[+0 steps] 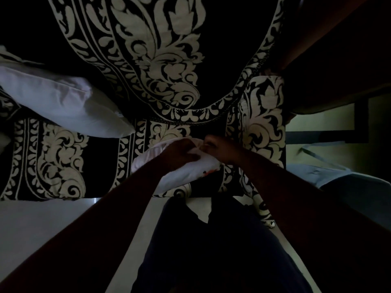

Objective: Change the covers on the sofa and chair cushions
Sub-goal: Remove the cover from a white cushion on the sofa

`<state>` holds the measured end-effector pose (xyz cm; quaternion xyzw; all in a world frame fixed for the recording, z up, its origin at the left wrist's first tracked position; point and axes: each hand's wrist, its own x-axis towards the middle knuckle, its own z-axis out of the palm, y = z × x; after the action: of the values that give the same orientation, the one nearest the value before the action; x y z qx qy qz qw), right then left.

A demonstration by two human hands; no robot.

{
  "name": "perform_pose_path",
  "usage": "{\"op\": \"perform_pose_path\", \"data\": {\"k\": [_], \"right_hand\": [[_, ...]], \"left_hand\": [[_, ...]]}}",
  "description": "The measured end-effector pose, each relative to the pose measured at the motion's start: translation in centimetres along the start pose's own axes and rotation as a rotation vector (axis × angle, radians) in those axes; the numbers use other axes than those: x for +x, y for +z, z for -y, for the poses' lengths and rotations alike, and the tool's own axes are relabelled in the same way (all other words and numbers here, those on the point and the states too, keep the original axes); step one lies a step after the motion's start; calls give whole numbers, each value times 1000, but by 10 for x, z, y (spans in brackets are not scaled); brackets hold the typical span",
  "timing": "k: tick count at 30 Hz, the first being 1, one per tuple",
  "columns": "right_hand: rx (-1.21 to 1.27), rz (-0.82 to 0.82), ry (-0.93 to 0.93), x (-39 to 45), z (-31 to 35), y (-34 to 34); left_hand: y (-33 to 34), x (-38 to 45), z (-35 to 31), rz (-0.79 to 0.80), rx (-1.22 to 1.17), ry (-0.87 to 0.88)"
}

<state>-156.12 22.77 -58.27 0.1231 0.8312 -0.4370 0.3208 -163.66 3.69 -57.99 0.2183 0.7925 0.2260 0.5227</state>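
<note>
The small white soft cushion (pixel 186 170) lay on the black-and-cream flowery sofa seat (pixel 63 161) (long side slanting), right under both hands, left hand (pixel 182 154) and right hand (pixel 220 150) pinching its top edge.

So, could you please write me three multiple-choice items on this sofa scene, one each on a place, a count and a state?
1. Where does the bare white cushion lie?
A. On the sofa seat, left of the hands
B. On the floor
C. On the armrest

2. How many white cushions show?
A. One
B. Two
C. Four

3. What are the hands doing?
A. Hanging idle
B. Both gripping the near cushion
C. Pressing the backrest

Key: 1 A, it rests on the patterned sofa. 2 B, one left, one under the hands. 3 B, the left hand and right hand hold its top edge.
</note>
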Motion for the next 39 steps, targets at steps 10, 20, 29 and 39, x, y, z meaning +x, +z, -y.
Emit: {"op": "perform_pose_path", "data": {"k": [10,20,29,39], "right_hand": [[-311,-62,72,43,27,23],[-402,-94,299,95,19,5],[-505,-588,-70,98,-12,25],[-516,-542,19,164,-42,-2]], "left_hand": [[-29,-39,81,-313,251,-327],[-67,-2,74,-562,612,-174],[-57,16,121,-714,-66,-85],[-61,107,104,-890,-107,13]]}}
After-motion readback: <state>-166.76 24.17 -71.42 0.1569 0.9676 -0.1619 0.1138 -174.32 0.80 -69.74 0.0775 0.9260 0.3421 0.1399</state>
